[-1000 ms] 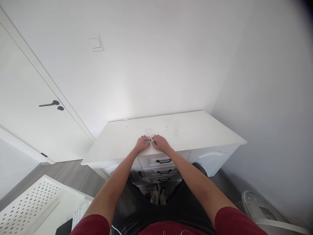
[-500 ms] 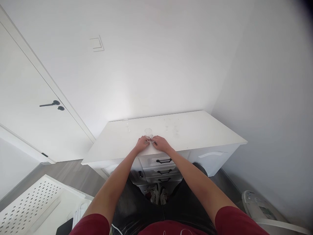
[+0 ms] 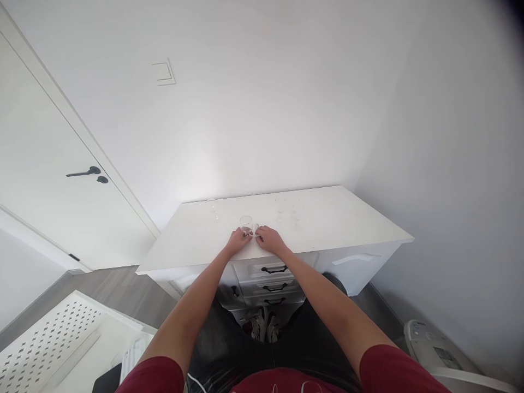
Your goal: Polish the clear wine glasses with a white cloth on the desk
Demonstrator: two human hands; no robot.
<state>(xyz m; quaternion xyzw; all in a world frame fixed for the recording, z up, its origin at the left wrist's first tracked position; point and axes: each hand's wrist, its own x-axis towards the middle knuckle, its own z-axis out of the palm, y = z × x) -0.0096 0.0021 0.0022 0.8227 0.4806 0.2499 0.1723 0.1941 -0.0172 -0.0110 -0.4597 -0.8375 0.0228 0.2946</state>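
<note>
A small clear stemmed glass (image 3: 246, 222) stands on the white desk top (image 3: 335, 224) in front of me. My left hand (image 3: 237, 240) and my right hand (image 3: 268, 239) rest on the desk at either side of its base, fingers pinched around the foot of the glass. Another clear glass (image 3: 212, 208) stands further back to the left. Two more clear glasses (image 3: 287, 210) stand back to the right, faint against the white top.
The desk has drawers with black handles (image 3: 273, 269) under its front edge. A white door with a black lever (image 3: 84, 173) is at the left, a perforated white panel (image 3: 49, 344) at lower left, and a white appliance (image 3: 434, 349) at lower right by the wall.
The glass between my hands has shifted very slightly to the left. Both hands keep their place at its base.
</note>
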